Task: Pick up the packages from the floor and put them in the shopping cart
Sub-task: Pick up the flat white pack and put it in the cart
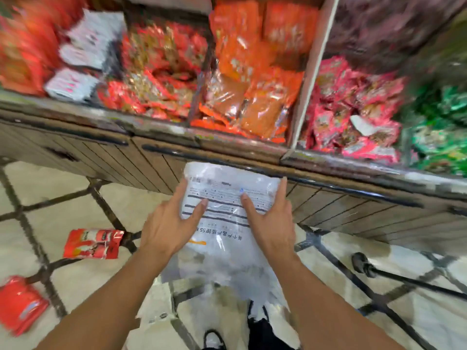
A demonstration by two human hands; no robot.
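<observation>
Both hands (166, 223) grip a clear, black-printed plastic package (227, 205).

Bare forearms, no sleeves; black/white shoe (213, 339), dark trouser leg (262, 332)

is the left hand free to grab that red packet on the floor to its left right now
Probably not yet: the left hand and right hand both hold the white package. Nothing blocks the red packet itself.
</observation>
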